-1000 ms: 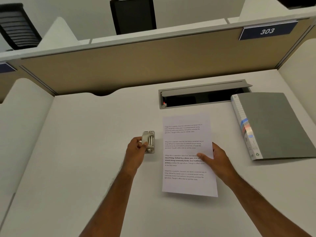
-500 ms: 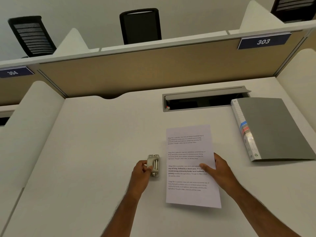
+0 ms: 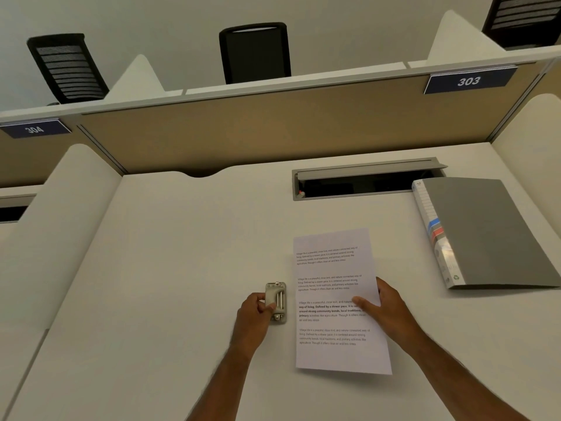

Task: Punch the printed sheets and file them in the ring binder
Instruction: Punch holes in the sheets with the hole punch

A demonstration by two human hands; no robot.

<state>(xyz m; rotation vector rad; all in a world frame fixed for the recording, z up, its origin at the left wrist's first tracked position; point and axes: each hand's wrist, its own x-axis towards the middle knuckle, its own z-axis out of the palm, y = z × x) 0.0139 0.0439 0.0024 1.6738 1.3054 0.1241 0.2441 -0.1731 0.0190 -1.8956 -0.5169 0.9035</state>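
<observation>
Head view: printed sheet (image 3: 334, 268), white, four short blocks of black text, the third partly bold; it lies at centre-right of the white counter (image 3: 167, 268), near edge slightly raised with a shadow beneath. Long axis runs away from the person, top edge toward the partition. Hole punch (image 3: 277, 301), small, pale metal, sits just beside the sheet's left edge, apart from it, its long axis parallel to that edge. Left hand (image 3: 253, 311): forearm extended, grip closed round the punch, thumb on its top. Right hand (image 3: 387, 311): grip pinching the sheet's right edge, thumb flat on the text, fingers under the paper. Ring binder (image 3: 485, 232), grey, closed, lies flat at far right, well apart from the sheet, spine facing left.
</observation>
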